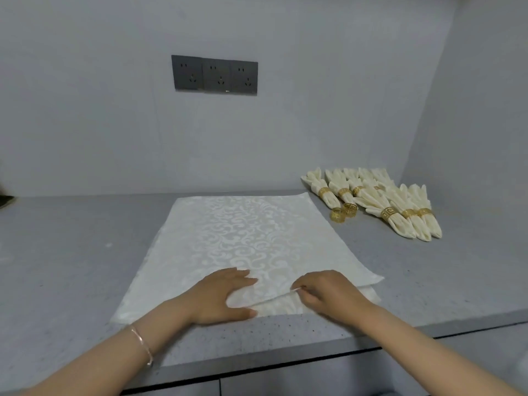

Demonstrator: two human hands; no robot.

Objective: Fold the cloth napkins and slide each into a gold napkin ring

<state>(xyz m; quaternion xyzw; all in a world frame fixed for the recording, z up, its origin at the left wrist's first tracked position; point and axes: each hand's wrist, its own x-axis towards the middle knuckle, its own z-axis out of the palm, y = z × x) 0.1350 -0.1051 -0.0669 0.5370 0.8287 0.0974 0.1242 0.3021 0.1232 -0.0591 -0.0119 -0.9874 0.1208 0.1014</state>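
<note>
Likely kitchen or utility nook: grey speckled countertop [71, 252], triple wall socket [214, 75], cabinet fronts [285, 380] below.

dark object [5, 199] cut by left edge, lower napkin [372, 295] mostly covered

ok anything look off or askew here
Nothing spilled or damaged. The lower napkin just pokes out past the top napkin at the near right corner, beside the right hand, so the two sit slightly askew.
</note>
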